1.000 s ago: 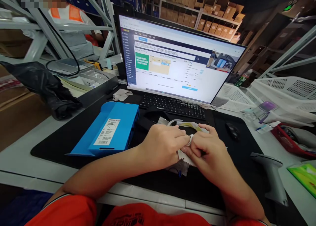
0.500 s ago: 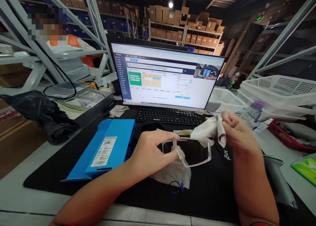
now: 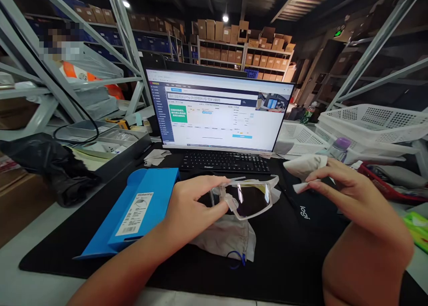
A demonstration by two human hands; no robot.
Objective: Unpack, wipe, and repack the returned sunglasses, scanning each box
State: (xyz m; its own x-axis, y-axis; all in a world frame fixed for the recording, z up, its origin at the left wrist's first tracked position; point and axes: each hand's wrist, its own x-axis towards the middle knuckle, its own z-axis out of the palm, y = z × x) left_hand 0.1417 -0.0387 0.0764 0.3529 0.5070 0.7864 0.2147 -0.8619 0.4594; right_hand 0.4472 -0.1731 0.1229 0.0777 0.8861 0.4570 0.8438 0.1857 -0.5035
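Clear-framed glasses (image 3: 253,201) with dark lenses are pinched at the nose bridge between the thumb and fingers of my left hand (image 3: 197,199). My right hand (image 3: 347,185), off to the right and apart from the glasses, grips a white cloth (image 3: 306,167) that hangs folded from the fingertips. Below the glasses a pale drawstring pouch (image 3: 227,241) with a blue cord lies on the black desk mat (image 3: 281,266). Left of my left hand sits an opened blue box (image 3: 147,208) with a white printed label.
A monitor (image 3: 214,114) and black keyboard (image 3: 222,161) stand behind the glasses. White perforated baskets (image 3: 371,123) are stacked at right, near a purple-capped bottle (image 3: 340,146). A black plastic bag (image 3: 50,168) lies left. Another person in an orange vest (image 3: 80,74) is beyond the frame.
My right hand has moved right and turned, carrying the cloth away from the glasses. My left hand has shifted slightly left with the glasses, which are tilted differently. The camera view has shifted a little.
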